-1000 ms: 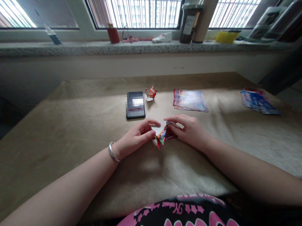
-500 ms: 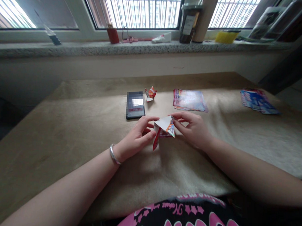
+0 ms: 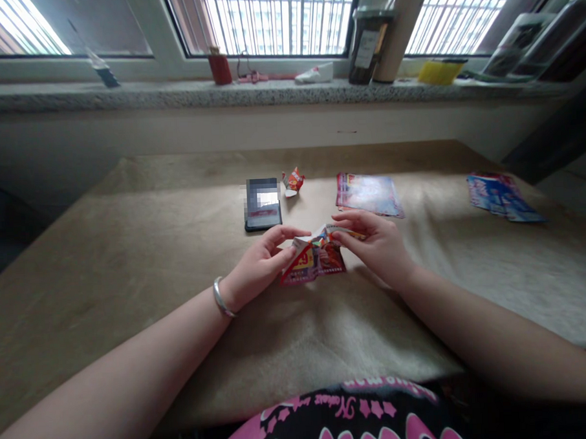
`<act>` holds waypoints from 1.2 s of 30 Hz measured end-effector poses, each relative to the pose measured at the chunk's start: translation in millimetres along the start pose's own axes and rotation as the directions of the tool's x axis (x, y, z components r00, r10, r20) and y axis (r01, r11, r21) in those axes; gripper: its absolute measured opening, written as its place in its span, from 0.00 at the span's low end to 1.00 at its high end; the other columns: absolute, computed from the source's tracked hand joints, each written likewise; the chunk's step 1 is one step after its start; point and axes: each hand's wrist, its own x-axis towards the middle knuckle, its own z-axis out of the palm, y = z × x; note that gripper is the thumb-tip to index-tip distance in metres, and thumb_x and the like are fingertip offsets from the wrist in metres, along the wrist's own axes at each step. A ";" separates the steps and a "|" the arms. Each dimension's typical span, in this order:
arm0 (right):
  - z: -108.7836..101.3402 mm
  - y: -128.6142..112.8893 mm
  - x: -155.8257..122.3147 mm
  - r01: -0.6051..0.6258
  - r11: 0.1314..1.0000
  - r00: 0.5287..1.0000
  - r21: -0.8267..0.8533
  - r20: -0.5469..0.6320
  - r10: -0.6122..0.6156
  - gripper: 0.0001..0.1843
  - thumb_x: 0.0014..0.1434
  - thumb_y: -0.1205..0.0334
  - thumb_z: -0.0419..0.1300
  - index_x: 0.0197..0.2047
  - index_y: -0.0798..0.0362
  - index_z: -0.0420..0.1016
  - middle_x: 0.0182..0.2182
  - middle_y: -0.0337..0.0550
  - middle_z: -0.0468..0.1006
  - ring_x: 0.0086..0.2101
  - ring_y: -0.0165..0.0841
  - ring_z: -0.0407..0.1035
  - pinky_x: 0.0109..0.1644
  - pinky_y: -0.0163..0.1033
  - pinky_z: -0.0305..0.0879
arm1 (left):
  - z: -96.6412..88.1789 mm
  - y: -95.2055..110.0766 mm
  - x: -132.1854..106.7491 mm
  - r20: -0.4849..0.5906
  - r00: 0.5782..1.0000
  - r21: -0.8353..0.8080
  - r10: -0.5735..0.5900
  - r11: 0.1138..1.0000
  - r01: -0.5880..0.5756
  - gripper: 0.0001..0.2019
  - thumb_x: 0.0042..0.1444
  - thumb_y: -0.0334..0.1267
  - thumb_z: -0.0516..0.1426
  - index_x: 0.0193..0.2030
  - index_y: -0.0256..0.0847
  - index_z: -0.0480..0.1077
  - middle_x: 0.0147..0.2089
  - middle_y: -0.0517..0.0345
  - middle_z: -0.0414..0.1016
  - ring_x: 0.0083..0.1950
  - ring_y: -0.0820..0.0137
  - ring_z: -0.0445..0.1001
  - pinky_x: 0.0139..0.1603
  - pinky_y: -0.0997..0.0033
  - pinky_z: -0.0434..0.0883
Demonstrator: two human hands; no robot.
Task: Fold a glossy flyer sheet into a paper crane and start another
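A partly folded sheet of printed paper (image 3: 329, 258), red and colourful with white inner flaps, is held between my two hands just above the table. My left hand (image 3: 263, 258) pinches its left side, thumb in front and fingers behind. On the right, my right hand (image 3: 371, 239) grips a flap between thumb and fingers. Beyond my left hand lies a dark phone (image 3: 264, 217) with a blurred screen. Beside the phone stands a small folded paper figure (image 3: 292, 182) in orange, red and white.
A stack of printed sheets (image 3: 368, 195) lies past my right hand, and blue-red leaflets (image 3: 503, 197) lie farther right on the brown-covered table (image 3: 129, 252). Along the windowsill (image 3: 278, 96) stand a red container (image 3: 219, 67), a dark lidded jar (image 3: 367, 48) and a yellow item (image 3: 440, 72).
The paper has been spread wider: its white flap is turned back and more of the printed side shows. My right hand has shifted slightly up. The other things are still.
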 end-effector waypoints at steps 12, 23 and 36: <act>0.5 0.7 -1.6 0.029 0.988 0.997 0.154 -0.071 -0.019 0.12 0.50 0.59 0.65 0.39 0.50 0.74 0.34 0.41 0.79 0.35 0.32 0.75 0.40 0.40 0.75 | 2.5 6.2 -1.2 0.018 1.000 -0.089 0.015 0.996 -0.013 0.13 0.52 0.39 0.60 0.43 0.38 0.67 0.45 0.56 0.71 0.39 0.73 0.74 0.39 0.76 0.73; -2.0 -6.2 -2.0 0.111 0.993 0.991 0.041 -0.076 -0.108 0.06 0.53 0.60 0.62 0.36 0.50 0.75 0.33 0.40 0.78 0.33 0.30 0.73 0.39 0.39 0.73 | 1.1 7.6 -1.1 -0.037 0.993 0.048 0.112 0.993 -0.110 0.13 0.55 0.40 0.57 0.46 0.37 0.66 0.43 0.53 0.74 0.40 0.71 0.74 0.40 0.75 0.72; 1.4 -5.9 -0.2 0.130 0.991 0.991 0.034 0.020 -0.131 0.17 0.57 0.61 0.57 0.51 0.47 0.68 0.41 0.41 0.77 0.41 0.32 0.72 0.45 0.40 0.71 | -0.3 6.0 1.9 -0.209 0.958 0.131 0.198 0.976 -0.173 0.10 0.51 0.36 0.60 0.40 0.36 0.71 0.40 0.54 0.76 0.38 0.72 0.75 0.39 0.75 0.74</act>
